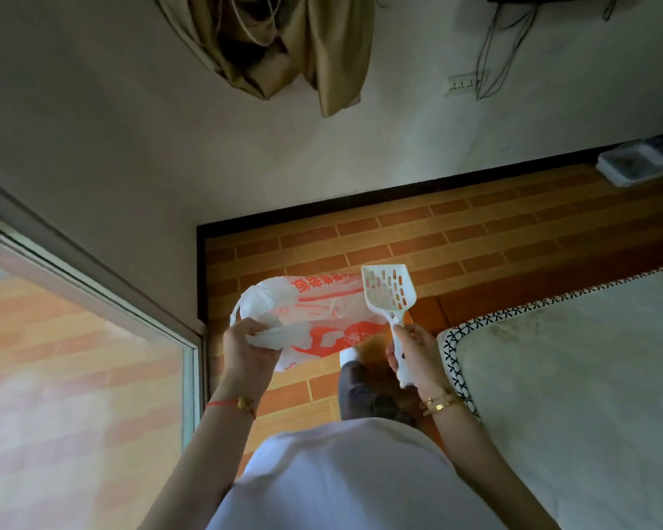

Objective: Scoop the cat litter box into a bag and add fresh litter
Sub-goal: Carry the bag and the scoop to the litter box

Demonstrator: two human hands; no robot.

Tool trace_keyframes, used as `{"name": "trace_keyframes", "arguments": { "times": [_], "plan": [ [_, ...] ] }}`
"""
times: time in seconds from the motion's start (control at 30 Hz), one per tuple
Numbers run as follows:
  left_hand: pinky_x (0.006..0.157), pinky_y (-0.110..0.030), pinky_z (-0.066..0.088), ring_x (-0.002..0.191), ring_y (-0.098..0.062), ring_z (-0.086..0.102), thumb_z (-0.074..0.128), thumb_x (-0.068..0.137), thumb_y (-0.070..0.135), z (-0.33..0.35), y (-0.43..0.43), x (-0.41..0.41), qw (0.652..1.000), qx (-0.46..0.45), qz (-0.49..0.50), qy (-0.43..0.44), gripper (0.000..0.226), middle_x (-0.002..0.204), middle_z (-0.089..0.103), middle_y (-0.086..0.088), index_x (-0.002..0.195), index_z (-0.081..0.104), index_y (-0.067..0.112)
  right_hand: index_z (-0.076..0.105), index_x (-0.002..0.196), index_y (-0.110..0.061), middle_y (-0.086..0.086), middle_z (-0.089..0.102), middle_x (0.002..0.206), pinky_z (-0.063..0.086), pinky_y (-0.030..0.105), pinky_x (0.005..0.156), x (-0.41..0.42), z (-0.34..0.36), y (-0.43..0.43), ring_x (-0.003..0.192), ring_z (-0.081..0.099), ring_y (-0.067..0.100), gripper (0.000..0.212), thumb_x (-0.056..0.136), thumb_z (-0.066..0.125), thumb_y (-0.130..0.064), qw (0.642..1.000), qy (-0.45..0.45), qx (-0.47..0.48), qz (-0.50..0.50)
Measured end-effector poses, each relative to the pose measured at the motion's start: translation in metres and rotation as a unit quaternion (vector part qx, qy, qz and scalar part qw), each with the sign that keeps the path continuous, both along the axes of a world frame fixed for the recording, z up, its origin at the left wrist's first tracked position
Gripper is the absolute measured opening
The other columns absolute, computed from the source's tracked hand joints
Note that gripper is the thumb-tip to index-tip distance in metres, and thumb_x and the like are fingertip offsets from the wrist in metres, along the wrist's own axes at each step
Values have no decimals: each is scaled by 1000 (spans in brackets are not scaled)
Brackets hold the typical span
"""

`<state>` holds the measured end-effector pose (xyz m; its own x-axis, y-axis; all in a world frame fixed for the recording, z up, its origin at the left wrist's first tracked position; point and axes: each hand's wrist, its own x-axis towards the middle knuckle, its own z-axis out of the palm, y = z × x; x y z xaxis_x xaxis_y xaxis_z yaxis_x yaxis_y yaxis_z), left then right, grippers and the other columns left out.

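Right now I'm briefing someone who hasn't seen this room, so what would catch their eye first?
Probably the white slotted scoop, held upright by its handle in the right hand at centre frame. Just left of it, the left hand bunches a white plastic bag with red print above the brick-patterned floor. After that, a white tray against the far wall at upper right.
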<state>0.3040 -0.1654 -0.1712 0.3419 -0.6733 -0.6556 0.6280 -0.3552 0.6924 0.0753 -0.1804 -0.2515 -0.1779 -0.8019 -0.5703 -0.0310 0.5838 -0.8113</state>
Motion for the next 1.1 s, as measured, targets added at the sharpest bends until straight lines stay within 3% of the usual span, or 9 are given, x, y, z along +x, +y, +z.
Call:
{"name": "trace_keyframes", "arguments": {
  "times": [0.07,0.17,0.33,0.43,0.57,0.8,0.87,1.0,1.1],
  "plan": [
    [49,-21,51,79,-20,52,35,89,-7,-12,-29,3,999,-1,6,53,23,96,50,-11,106,42,8,59,97,-10,9,59,65,39,26,47,0,-1,-33,47,50,17,18,92,55,-27,1000,-15,3,-4],
    [50,-22,51,78,-20,52,38,91,-11,-10,-89,-5,997,32,48,45,22,103,49,-15,108,41,2,57,100,-6,8,58,61,34,24,44,-4,1,-89,42,46,17,16,94,54,-20,999,-32,-2,-16],
    [67,-32,46,83,-25,50,36,86,-2,-7,-182,-21,997,22,39,70,16,92,48,-9,83,47,10,56,92,-6,6,56,57,35,23,43,-25,16,-189,43,45,18,13,93,54,-19,1000,-12,-14,-23],
    [71,-34,48,89,-28,52,36,82,-2,-11,-239,-34,997,-1,24,77,21,97,50,-12,90,52,8,57,91,-7,6,58,61,38,23,45,-43,22,-244,45,48,15,17,93,54,-23,999,29,-24,-5],
    [64,-34,53,87,-27,58,38,79,-1,-10,-301,-51,994,-19,5,106,32,98,54,-12,108,51,5,56,95,-9,7,60,63,40,27,51,-61,23,-294,48,51,17,19,92,54,-27,999,26,-21,-9],
    [81,-34,48,87,-26,55,36,81,0,-11,-401,-85,993,-11,-69,91,18,89,51,-11,87,51,7,58,94,-9,5,59,70,41,26,55,-83,20,-345,60,52,18,15,95,56,-24,995,-4,-20,-102],
    [76,-32,48,82,-25,54,37,80,-1,-17,-433,-93,992,-4,-104,69,16,82,50,-9,78,50,9,60,98,-7,7,58,69,42,25,51,-90,18,-360,57,52,17,17,96,55,-23,991,-7,-29,-128],
    [50,-21,42,55,-14,42,35,77,-4,-29,-501,-110,981,-12,-181,66,27,60,38,0,58,37,15,56,98,6,18,53,67,40,27,46,-106,11,-400,48,48,19,28,96,53,-21,987,5,-34,-158],
    [44,-19,38,46,-12,37,38,77,-3,-32,-558,-124,974,-18,-220,40,32,56,30,0,54,29,17,56,98,5,15,55,66,42,28,47,-115,11,-435,49,50,19,25,97,52,-19,978,6,-34,-205]
  ]
}}
